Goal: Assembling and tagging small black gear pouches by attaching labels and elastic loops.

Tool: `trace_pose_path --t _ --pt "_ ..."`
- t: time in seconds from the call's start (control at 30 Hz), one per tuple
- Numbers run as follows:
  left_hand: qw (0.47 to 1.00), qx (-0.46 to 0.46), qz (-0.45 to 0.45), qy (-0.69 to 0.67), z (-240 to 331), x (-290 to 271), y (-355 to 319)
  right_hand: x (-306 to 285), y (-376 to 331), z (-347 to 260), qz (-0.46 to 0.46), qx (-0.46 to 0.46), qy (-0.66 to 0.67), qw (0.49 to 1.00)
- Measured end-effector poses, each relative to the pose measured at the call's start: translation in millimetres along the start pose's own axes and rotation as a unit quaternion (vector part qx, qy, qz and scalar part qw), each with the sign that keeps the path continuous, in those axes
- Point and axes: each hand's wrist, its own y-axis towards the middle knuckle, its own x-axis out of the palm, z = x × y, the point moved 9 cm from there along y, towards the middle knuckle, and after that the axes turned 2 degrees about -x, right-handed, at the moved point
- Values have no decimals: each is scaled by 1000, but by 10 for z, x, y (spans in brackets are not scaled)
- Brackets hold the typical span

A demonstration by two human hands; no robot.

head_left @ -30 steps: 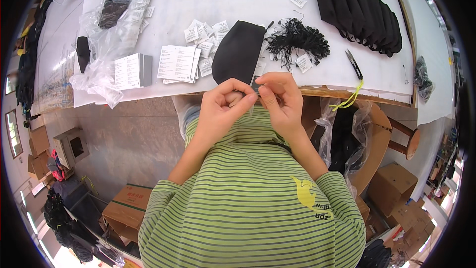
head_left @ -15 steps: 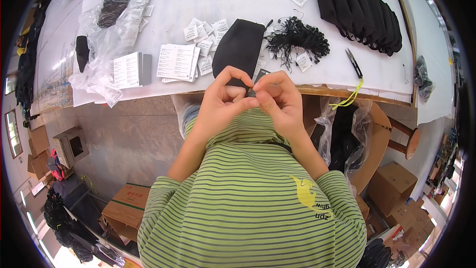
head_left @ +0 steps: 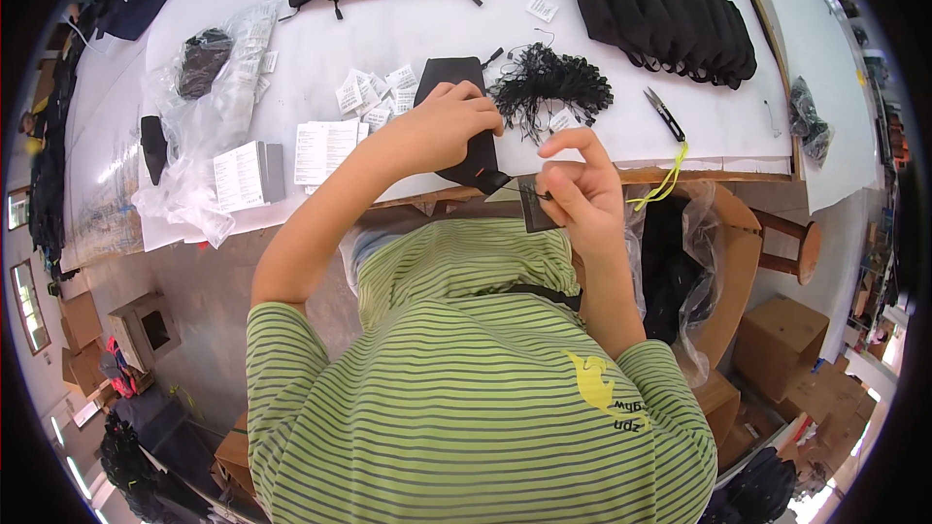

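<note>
A flat black fabric pouch (head_left: 466, 157) lies at the table's near edge, with a small red mark by its lower end. My left hand (head_left: 449, 126) is on its upper part, fingers curled over the fabric. To the right, just off the table edge, my right hand (head_left: 585, 192) pinches a thin black cord, index finger raised. From that cord hangs a dark rectangular hang tag (head_left: 535, 206), partly behind the fingers. The cord runs to the pouch's lower corner. Beyond my right hand sits a tangled heap of black tag cords (head_left: 551, 85).
White printed labels (head_left: 374, 92) and card stacks (head_left: 325, 150) lie left of the pouch, beside a clear plastic bag (head_left: 228, 68). To the right are thread snips (head_left: 665, 114) with a yellow cord and a row of black pouches (head_left: 665, 19). Below stands a plastic-lined carton (head_left: 733, 262).
My hands have parted: the left moved up onto the pouch, the right moved right with the cord and tag. The pouch was pulled nearer, over the table edge.
</note>
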Motion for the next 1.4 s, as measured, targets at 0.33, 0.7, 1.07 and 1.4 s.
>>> trace_pose_path --t 0.33,0.7,1.07,1.4 --pt "966 -119 218 71 -238 -453 -509 -607 -57 -243 122 -27 -179 976" --pt "962 -109 247 28 -210 -349 -561 268 -662 -1684 -62 -459 -95 881" --pt "963 -94 248 39 -206 -304 -592 994 -524 -2064 -211 -501 -100 833" --pt "955 -83 279 48 -240 -301 -603 1068 -659 -1975 -170 -439 -327 819"
